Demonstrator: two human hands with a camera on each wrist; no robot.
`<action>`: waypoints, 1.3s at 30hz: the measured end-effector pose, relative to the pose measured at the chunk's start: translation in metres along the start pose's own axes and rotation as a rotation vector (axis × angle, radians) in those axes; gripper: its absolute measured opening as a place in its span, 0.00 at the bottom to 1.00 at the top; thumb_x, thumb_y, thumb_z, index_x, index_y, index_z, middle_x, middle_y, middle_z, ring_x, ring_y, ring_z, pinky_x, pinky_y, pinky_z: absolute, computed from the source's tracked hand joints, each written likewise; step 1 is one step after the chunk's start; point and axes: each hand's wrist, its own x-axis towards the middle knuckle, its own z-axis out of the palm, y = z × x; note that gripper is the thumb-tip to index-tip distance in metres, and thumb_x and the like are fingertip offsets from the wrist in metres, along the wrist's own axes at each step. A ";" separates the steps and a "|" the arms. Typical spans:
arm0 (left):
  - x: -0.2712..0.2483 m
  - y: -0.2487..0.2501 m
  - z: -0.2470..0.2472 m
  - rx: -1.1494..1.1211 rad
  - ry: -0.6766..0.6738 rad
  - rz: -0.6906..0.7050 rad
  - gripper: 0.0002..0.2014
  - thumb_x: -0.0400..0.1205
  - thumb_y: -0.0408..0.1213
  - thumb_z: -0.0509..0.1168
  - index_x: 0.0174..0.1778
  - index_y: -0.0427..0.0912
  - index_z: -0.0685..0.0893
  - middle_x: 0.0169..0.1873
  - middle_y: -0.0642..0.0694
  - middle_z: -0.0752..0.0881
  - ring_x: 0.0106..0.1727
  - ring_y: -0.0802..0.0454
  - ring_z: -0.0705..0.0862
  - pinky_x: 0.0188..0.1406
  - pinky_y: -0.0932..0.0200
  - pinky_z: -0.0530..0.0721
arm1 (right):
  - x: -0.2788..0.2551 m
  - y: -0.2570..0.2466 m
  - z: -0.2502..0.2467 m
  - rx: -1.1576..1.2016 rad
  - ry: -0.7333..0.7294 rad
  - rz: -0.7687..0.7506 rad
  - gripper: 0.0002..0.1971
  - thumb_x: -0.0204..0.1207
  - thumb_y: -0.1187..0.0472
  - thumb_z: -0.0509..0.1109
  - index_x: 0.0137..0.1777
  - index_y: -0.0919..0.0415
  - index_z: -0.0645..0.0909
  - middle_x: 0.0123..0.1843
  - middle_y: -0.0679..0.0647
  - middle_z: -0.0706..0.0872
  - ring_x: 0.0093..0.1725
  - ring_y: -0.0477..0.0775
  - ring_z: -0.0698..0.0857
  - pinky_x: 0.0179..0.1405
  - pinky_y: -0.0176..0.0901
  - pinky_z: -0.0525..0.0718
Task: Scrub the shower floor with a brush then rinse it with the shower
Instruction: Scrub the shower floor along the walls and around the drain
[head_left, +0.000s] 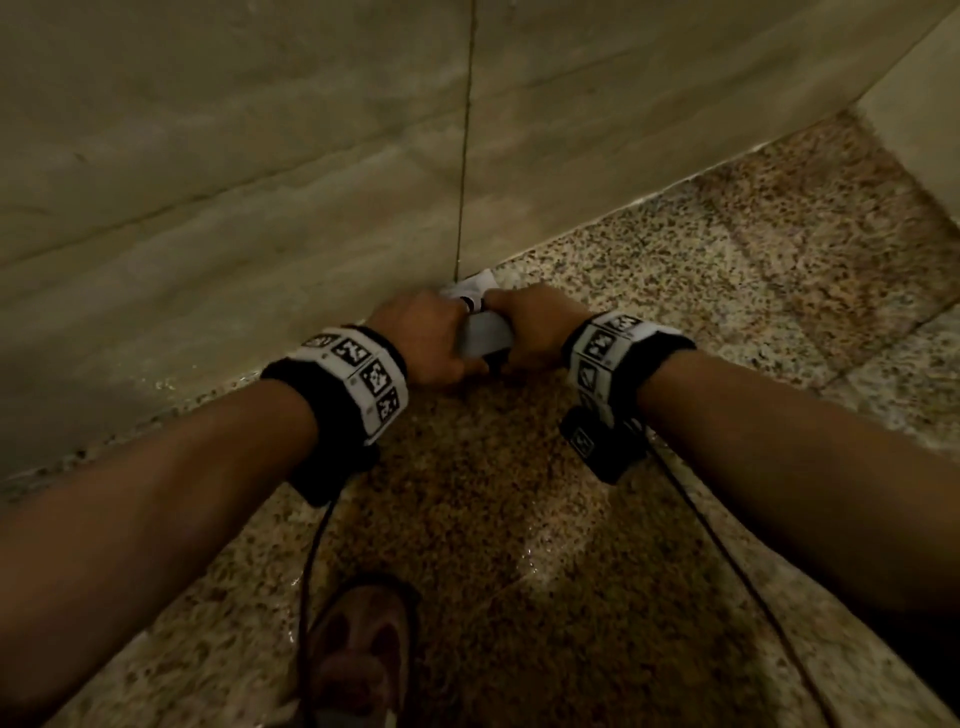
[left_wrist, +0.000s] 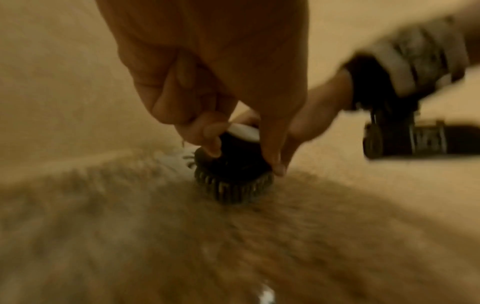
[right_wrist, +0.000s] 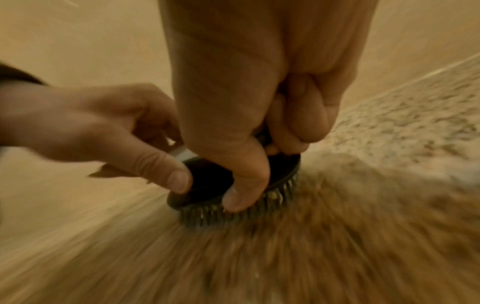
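Note:
Both hands grip one scrub brush pressed bristles-down on the speckled granite shower floor, close to the base of the wall. The brush has a round black body, dark bristles and a pale top part. My left hand curls round its left side, and my right hand curls round its right side. In the right wrist view the right thumb and fingers clamp the black body of the brush, with the left hand beside them. A white drain cover shows just beyond the brush.
A beige tiled wall with a vertical grout line rises right behind the brush. The floor is wet and glossy. My sandalled foot stands on the floor below the hands. Black cables hang from both wrist bands.

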 end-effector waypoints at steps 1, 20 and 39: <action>0.005 -0.001 -0.006 0.040 0.012 -0.017 0.28 0.75 0.59 0.68 0.63 0.42 0.80 0.53 0.40 0.85 0.53 0.41 0.83 0.43 0.56 0.74 | 0.004 0.000 -0.004 0.004 0.055 0.005 0.32 0.67 0.51 0.80 0.71 0.54 0.75 0.65 0.61 0.84 0.63 0.64 0.82 0.58 0.50 0.80; -0.060 -0.053 -0.016 0.016 -0.372 -0.089 0.24 0.70 0.44 0.78 0.61 0.43 0.81 0.49 0.47 0.84 0.49 0.48 0.82 0.45 0.56 0.78 | -0.005 -0.097 0.062 0.361 -0.007 -0.250 0.42 0.71 0.49 0.78 0.79 0.62 0.61 0.57 0.61 0.85 0.51 0.62 0.84 0.39 0.45 0.75; -0.064 -0.061 -0.024 0.208 -0.127 -0.110 0.16 0.81 0.45 0.64 0.62 0.44 0.81 0.52 0.43 0.86 0.52 0.45 0.85 0.45 0.56 0.79 | 0.001 -0.124 0.053 0.699 0.081 -0.048 0.34 0.75 0.55 0.75 0.74 0.65 0.62 0.62 0.64 0.83 0.57 0.65 0.84 0.53 0.54 0.83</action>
